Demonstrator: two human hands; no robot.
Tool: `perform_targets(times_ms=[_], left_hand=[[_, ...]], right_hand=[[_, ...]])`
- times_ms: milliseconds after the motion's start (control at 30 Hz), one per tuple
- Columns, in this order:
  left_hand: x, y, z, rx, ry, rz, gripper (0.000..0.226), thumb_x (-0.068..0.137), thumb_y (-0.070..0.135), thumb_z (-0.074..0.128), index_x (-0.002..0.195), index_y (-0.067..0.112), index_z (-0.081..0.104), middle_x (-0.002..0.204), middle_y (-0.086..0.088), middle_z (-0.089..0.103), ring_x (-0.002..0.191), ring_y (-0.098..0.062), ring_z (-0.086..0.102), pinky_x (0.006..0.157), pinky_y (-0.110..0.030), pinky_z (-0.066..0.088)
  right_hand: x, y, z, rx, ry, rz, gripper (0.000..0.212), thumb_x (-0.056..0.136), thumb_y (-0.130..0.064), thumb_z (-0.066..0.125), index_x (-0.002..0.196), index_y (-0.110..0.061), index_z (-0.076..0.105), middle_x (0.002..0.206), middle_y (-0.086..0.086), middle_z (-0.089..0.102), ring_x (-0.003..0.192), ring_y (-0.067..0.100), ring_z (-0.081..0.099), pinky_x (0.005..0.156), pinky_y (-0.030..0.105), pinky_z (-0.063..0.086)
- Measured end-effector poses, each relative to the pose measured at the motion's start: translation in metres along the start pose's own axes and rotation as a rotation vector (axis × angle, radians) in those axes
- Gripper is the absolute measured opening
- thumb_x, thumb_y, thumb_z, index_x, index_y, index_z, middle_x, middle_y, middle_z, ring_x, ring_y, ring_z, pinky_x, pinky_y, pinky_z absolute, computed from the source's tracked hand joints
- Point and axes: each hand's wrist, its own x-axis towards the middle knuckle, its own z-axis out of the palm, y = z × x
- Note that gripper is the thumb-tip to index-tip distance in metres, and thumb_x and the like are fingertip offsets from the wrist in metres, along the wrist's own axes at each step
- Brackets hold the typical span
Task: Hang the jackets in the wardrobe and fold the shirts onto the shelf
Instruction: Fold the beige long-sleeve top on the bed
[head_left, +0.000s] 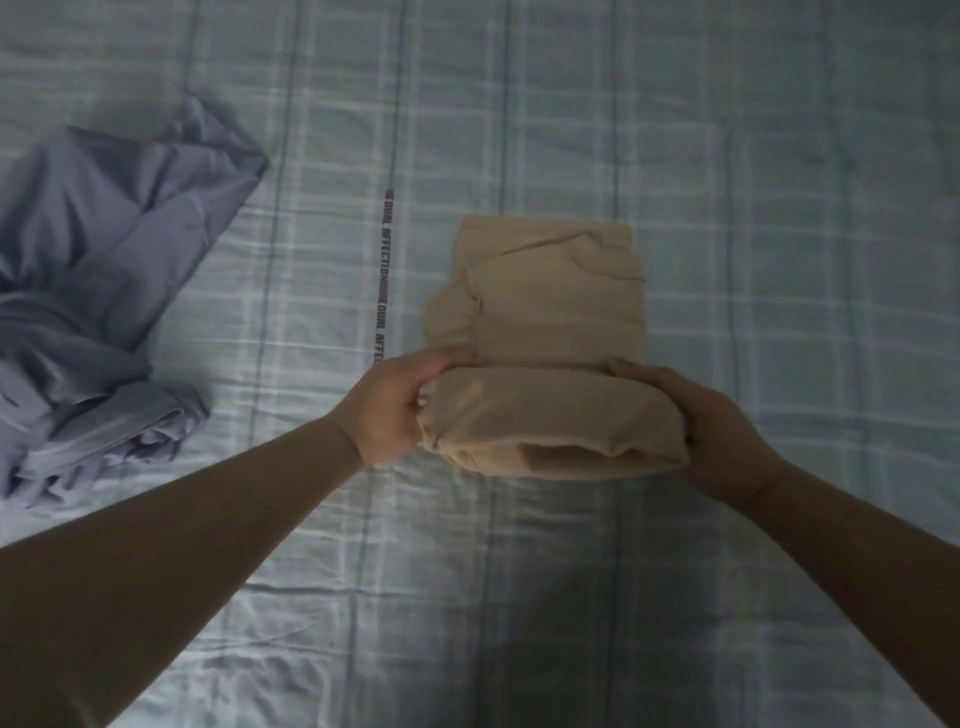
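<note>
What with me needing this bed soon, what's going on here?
A person is folding a beige shirt on the checked bed sheet. The left grip and right grip each hold one side of its near end, which is doubled over in a thick fold; the far part lies flat. A lavender garment lies crumpled to the left, untouched and not yet folded. No wardrobe or shelf is in view.
</note>
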Motion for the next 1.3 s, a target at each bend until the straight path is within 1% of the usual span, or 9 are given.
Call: perform_targets(times_ms=[67,167,367,433,500,900,1067,1200,1300], left_hand=[[0.011,0.010,-0.005,-0.306,0.075,-0.140,0.020,0.087,0.014,0.060,0.102,0.017,0.073,0.094,0.003,0.074,0.096,-0.015,0.068,0.082,-0.025,0.056],[0.036,0.015,-0.023,-0.256,0.177,-0.199,0.020,0.084,0.036,0.063,0.095,0.026,0.076,0.096,-0.001,0.076,0.096,-0.017,0.070,0.093,-0.044,0.056],[0.079,0.030,-0.035,-0.452,0.204,-0.407,0.082,0.076,0.089,0.041,0.108,0.017,0.066,0.101,-0.001,0.070,0.092,-0.021,0.064,0.090,-0.037,0.049],[0.083,0.035,-0.027,-0.234,0.175,-0.381,0.077,0.080,0.083,0.047,0.127,0.023,0.053,0.114,0.010,0.062,0.101,-0.008,0.060,0.090,-0.021,0.046],[0.086,0.041,-0.015,-0.099,0.249,-0.378,0.050,0.090,0.059,0.060,0.123,0.024,0.046,0.101,0.019,0.055,0.086,0.008,0.051,0.064,-0.003,0.038],[0.108,0.033,0.009,0.224,0.620,-0.480,0.030,0.105,0.041,0.036,0.095,0.016,0.050,0.074,0.006,0.056,0.068,-0.018,0.055,0.052,-0.029,0.029],[0.094,0.062,0.004,0.405,0.715,-0.260,0.050,0.091,0.024,0.055,0.137,0.009,0.045,0.132,-0.010,0.056,0.120,-0.029,0.052,0.098,-0.042,0.043],[0.123,0.072,0.004,0.804,0.455,0.253,0.056,0.097,0.029,0.042,0.150,0.012,0.039,0.159,-0.018,0.032,0.150,-0.037,0.021,0.121,-0.050,0.020],[0.137,0.053,0.016,0.988,0.229,0.197,0.058,0.103,0.044,0.025,0.155,0.019,0.032,0.162,-0.013,0.026,0.152,-0.034,0.016,0.122,-0.053,0.012]], right_hand=[[0.012,-0.007,-0.004,-0.004,0.162,0.077,0.041,0.079,-0.042,0.059,0.120,-0.039,0.056,0.116,-0.028,0.063,0.107,-0.008,0.059,0.091,0.006,0.040],[0.043,-0.016,-0.012,0.054,0.347,0.240,0.005,0.093,-0.027,0.058,0.096,-0.027,0.063,0.091,-0.010,0.067,0.078,-0.005,0.057,0.071,0.003,0.040],[0.102,-0.020,-0.023,-0.072,0.452,0.440,0.039,0.105,-0.038,0.038,0.094,-0.008,0.061,0.087,0.005,0.060,0.081,0.023,0.054,0.067,0.029,0.034],[0.116,-0.019,-0.021,-0.126,0.479,0.511,0.043,0.105,-0.040,0.033,0.093,-0.007,0.057,0.085,0.005,0.056,0.079,0.025,0.050,0.069,0.031,0.031],[0.124,-0.016,-0.017,-0.174,0.483,0.574,0.045,0.105,-0.043,0.030,0.091,-0.007,0.054,0.081,0.004,0.053,0.078,0.027,0.050,0.069,0.031,0.032],[0.138,-0.016,-0.013,-0.196,0.479,0.802,0.037,0.102,-0.040,0.032,0.092,-0.011,0.052,0.103,0.016,0.064,0.088,0.032,0.054,0.075,0.033,0.033],[0.120,-0.038,-0.018,-0.324,0.737,0.256,0.040,0.092,-0.017,0.051,0.131,-0.009,0.049,0.129,0.012,0.054,0.121,0.031,0.050,0.105,0.039,0.039],[0.135,-0.041,-0.014,-0.647,0.494,-0.077,0.048,0.099,-0.019,0.042,0.145,-0.005,0.044,0.154,0.018,0.037,0.146,0.034,0.028,0.120,0.046,0.022],[0.146,-0.024,0.003,-0.762,0.290,0.009,0.057,0.101,-0.032,0.028,0.151,-0.005,0.034,0.158,0.017,0.031,0.149,0.032,0.023,0.119,0.050,0.022]])
